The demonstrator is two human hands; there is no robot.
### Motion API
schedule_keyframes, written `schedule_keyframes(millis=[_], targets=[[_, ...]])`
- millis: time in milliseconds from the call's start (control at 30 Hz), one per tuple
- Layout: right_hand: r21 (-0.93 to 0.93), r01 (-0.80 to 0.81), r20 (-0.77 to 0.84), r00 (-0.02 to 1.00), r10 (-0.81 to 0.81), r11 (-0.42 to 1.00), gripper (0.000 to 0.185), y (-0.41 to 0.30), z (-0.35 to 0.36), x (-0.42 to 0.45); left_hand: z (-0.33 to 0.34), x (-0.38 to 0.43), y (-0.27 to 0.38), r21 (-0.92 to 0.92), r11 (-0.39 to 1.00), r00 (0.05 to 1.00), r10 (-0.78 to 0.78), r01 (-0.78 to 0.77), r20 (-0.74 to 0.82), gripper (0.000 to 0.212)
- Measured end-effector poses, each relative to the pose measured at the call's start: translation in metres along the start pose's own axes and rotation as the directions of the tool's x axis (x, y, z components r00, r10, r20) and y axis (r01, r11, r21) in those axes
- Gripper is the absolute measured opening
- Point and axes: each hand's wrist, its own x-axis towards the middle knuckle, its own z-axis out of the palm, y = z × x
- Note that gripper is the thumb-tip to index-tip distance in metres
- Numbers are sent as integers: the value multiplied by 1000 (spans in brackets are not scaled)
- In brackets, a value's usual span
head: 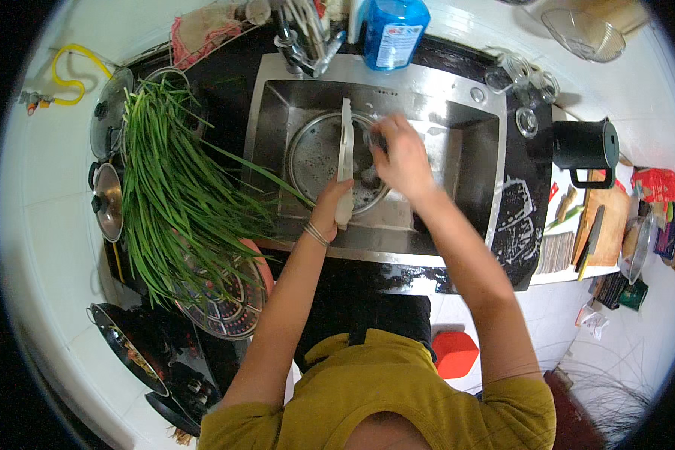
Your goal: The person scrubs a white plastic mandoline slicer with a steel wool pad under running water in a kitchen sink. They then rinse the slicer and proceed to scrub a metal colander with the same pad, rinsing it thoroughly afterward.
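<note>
My left hand (331, 205) grips a flat white object (346, 157) near its lower end. The piece stands edge-on to the camera, so its face is hidden; it has an uneven rim. Close to its right side, my right hand (402, 154) is closed around a small dark item (377, 140), too blurred to name for sure. Both hands are over a round metal basin (299, 188) with sudsy water inside. That basin sits in a stainless steel sink (453, 225).
A large heap of long green chives (185, 197) lies left of the sink, some blades reaching over its edge. The faucet (309, 53) and a blue bottle (396, 34) stand behind. To the right are a black kettle (585, 146) and a knife (593, 236) on a cutting board (610, 214).
</note>
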Motion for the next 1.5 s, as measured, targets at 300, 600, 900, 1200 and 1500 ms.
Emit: schedule_keyframes(millis=[300, 600, 900, 1200, 1500], targets=[[-511, 133, 313, 949, 41, 849, 29, 14, 47, 175, 4, 4, 39, -267, 948, 976, -130, 174, 176, 39], [62, -268, 54, 963, 264, 962, 35, 61, 9, 69, -12, 13, 74, 155, 964, 953, -244, 217, 181, 34], [603, -743, 413, 603, 682, 291, 79, 88, -16, -12, 17, 41, 95, 829, -36, 768, 354, -559, 534, 73], [837, -528, 510, 659, 553, -144, 47, 95, -16, -32, 51, 47, 111, 692, -520, 602, 366, -500, 710, 102], [921, -384, 345, 726, 595, -65, 42, 120, -17, -78, 28, 83, 61, 336, 790, 853, 428, -513, 297, 78]])
